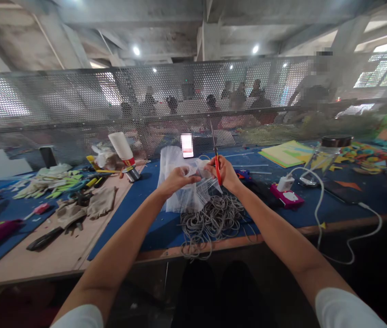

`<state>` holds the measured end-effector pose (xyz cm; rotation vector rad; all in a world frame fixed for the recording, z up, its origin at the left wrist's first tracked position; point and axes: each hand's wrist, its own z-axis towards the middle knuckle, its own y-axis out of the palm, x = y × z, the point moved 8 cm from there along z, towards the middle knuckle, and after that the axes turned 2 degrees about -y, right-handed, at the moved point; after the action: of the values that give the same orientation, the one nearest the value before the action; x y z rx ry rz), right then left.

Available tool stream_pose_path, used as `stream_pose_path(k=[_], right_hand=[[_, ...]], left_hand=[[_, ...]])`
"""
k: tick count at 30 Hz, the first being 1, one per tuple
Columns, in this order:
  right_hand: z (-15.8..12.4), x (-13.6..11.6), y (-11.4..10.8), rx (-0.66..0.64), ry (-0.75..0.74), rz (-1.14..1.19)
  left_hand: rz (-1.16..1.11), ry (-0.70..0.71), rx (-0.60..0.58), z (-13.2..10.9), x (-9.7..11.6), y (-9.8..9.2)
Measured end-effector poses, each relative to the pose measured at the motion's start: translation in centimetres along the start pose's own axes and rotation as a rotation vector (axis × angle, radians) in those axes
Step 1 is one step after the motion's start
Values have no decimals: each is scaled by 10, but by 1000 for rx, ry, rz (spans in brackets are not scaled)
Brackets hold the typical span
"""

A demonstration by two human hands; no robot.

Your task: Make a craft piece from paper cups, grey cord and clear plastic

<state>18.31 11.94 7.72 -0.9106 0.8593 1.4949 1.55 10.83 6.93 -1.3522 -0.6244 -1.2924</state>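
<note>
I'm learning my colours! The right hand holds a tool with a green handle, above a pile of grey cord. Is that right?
Not quite. The head view shows that the tool in the right hand has a red handle, not a green one. It is indeed held above the pile of grey cord.

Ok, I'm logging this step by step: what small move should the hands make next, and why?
Probably lower the red-handled tool so its tip meets the clear plastic bags. The right hand grips it with the metal tip pointing up, away from the plastic, while the left hand pinches the top bag of the bundle, above the grey cord pile.
</note>
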Motion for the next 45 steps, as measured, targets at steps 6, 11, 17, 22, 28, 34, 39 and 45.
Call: stream_pose_path(k=[6,11,17,22,28,34,39,45], right_hand=[[0,6,1,-6,-3,-19],[-1,6,3,-15,-20,-42],[-2,7,11,-32,-13,-24],[-6,2,5,-43,-57,-7],[-21,-14,14,-249,-18,111],[-42,-9,37,-542,95,101],[-46,3,41,-638,190,9],[-46,17,38,-685,266,-134]], left_hand=[[-18,-32,-17,0,-4,1],[-23,-110,-9,-1,-13,0],[-117,-129,32,0,-20,0],[-197,-95,90,2,-20,-3],[-182,-110,232,-1,-14,-20],[-251,-56,320,-4,-4,-32],[-245,-44,410,-5,-3,-50],[-298,10,434,-3,-3,-62]])
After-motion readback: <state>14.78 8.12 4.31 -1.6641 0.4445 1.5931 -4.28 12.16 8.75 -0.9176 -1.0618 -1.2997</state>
